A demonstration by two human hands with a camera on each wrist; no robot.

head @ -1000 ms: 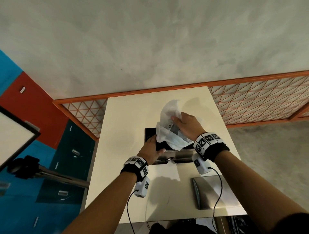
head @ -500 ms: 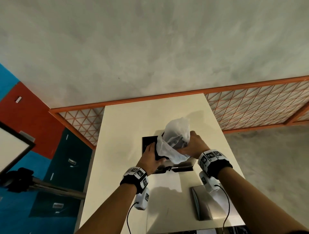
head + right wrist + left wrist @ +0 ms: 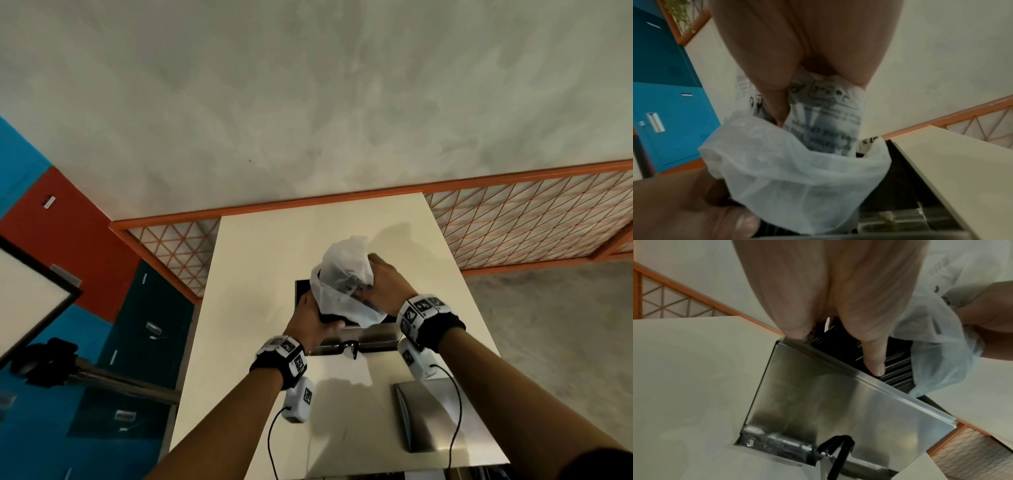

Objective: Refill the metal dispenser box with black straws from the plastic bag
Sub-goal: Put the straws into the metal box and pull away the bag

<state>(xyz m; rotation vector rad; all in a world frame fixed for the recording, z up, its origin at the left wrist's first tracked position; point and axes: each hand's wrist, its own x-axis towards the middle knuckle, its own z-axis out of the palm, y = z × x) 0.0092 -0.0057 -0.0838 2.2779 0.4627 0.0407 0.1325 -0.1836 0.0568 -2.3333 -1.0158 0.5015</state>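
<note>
The metal dispenser box (image 3: pixel 373 337) stands open-topped mid-table; its steel front (image 3: pixel 838 402) fills the left wrist view. A bundle of black straws (image 3: pixel 896 365) lies in its top, half out of the white plastic bag (image 3: pixel 346 277). My left hand (image 3: pixel 325 320) grips the bare end of the straws at the box's left side, thumb (image 3: pixel 873 353) lying across them. My right hand (image 3: pixel 371 274) holds the bunched printed bag (image 3: pixel 797 178) above the box. How full the box is stays hidden.
A flat steel lid (image 3: pixel 435 414) lies on the cream table (image 3: pixel 260 274) at the front right. An orange lattice railing (image 3: pixel 513 219) borders the table's far side. Blue and red lockers (image 3: pixel 51 219) stand to the left, with a dark stand (image 3: pixel 44 363) beside the table.
My right hand has bunched the bag and drawn it in over the box. My left hand has stayed on the straws at the box's left end. The head view has tilted.
</note>
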